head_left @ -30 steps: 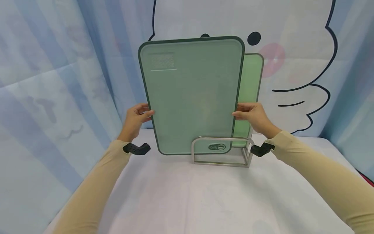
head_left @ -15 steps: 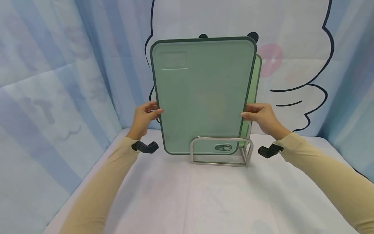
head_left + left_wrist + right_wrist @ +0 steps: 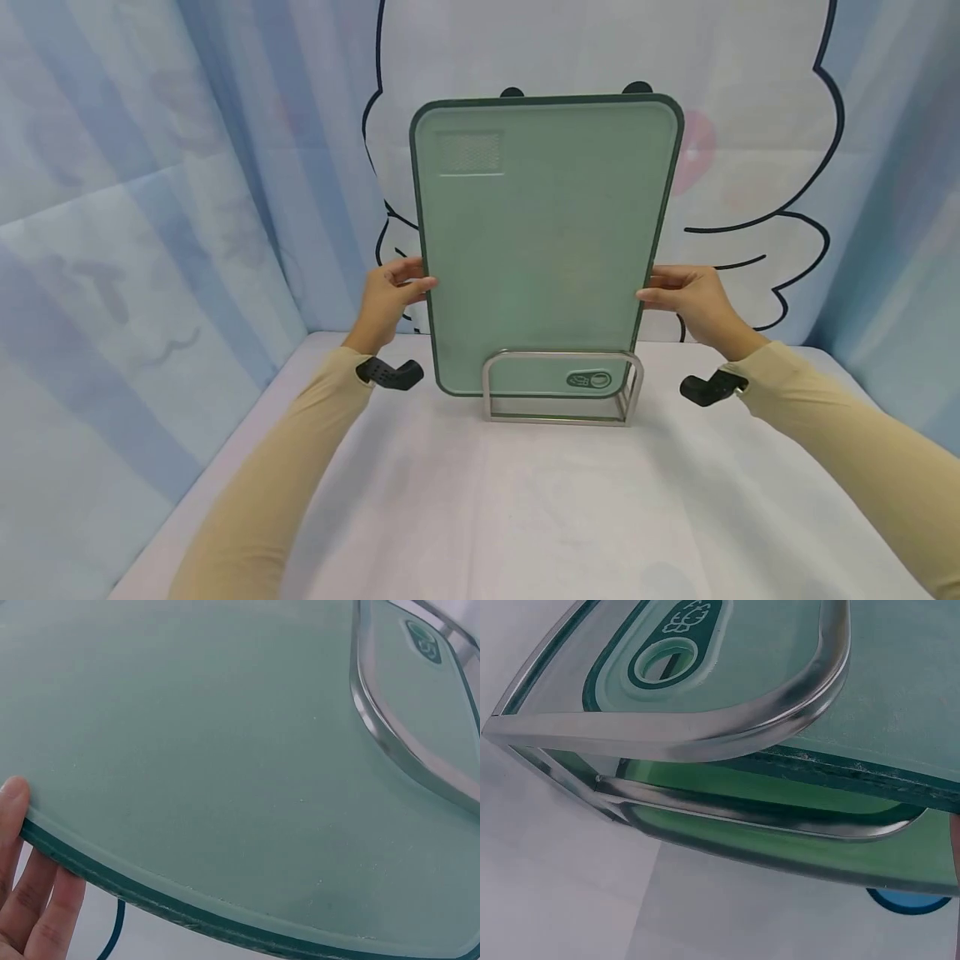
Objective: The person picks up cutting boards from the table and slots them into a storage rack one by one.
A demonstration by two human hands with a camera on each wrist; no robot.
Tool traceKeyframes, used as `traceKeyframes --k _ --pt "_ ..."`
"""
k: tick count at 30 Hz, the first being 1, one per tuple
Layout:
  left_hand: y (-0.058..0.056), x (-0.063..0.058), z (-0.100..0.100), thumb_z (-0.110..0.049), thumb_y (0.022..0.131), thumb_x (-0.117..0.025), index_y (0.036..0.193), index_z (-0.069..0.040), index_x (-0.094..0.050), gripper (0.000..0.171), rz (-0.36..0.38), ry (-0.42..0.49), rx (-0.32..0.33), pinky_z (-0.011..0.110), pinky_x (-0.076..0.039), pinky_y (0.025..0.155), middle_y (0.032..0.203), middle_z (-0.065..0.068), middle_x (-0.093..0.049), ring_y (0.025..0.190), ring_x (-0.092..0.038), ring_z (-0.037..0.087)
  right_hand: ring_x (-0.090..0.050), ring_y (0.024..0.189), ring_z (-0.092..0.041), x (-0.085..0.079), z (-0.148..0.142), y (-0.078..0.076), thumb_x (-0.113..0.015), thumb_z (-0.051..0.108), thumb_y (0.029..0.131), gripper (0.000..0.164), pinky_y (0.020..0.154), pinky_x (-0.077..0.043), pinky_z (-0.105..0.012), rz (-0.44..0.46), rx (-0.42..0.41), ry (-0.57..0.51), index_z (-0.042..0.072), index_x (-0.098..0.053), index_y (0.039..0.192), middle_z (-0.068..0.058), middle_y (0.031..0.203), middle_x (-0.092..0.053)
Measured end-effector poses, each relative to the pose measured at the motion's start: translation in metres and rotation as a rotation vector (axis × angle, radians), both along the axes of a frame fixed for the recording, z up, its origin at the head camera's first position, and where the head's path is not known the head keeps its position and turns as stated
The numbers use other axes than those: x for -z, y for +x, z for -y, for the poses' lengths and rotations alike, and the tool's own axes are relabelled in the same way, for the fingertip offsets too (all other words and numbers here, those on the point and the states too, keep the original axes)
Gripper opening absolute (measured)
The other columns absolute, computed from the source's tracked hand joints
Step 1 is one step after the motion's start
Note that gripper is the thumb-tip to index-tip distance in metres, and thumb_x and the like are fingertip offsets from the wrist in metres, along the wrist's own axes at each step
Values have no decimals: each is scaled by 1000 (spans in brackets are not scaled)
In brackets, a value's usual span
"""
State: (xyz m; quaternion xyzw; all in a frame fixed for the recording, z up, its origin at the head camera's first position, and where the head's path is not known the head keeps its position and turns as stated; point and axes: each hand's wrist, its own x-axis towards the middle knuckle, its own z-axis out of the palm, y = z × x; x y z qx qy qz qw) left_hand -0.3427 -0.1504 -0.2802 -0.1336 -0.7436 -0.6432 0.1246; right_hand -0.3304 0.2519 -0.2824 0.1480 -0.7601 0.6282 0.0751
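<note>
A large green cutting board (image 3: 547, 242) with a dark green rim stands upright, its lower end behind the front bar of a silver metal rack (image 3: 558, 355). My left hand (image 3: 390, 296) pinches the board's left edge, thumb on the near face and fingers behind. On the opposite edge, my right hand (image 3: 690, 302) grips it the same way. In the right wrist view, a lighter green board (image 3: 855, 859) shows behind it in the rack; the head view hides that one. Whether the held board's bottom edge touches the rack's base, I cannot tell.
The rack stands on a table with a white cloth (image 3: 525, 500). Close behind hangs a pale curtain (image 3: 750, 167) printed with a cartoon figure, and a blue and white curtain (image 3: 150, 208) hangs along the left. Each wrist carries a black strap mount (image 3: 390, 373).
Both hands have shifted the held board to the right, lining it up more with the rack. It now covers the lighter green board in the head view.
</note>
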Motion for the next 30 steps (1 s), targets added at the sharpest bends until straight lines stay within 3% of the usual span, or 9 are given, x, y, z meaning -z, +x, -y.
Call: traceKeyframes --k 4,14,30 --pt "-1 0 -4 -8 85 -68 123 0 -59 39 -8 5 18 26 -56 81 88 -11 -63 84 -63 3 -69 76 -3 0 -3 1 -71 4 82 29 70 -57 -19 -13 16 6 32 -71 93 15 82 -71" --pt "-3 -2 -15 -6 85 -69 122 0 -60 39 38 34 16 27 -57 79 87 -9 -63 79 -64 3 -68 77 -2 -3 -16 3 -70 7 83 30 71 -56 -16 12 36 43 36 -70 91 18 84 -70" --pt "-7 -2 -26 -3 84 -68 123 2 -59 40 31 68 51 27 -58 77 88 -2 -65 76 -65 4 -69 74 -2 -4 -25 5 -69 6 84 33 70 -55 -14 24 61 46 39 -69 87 17 81 -70"
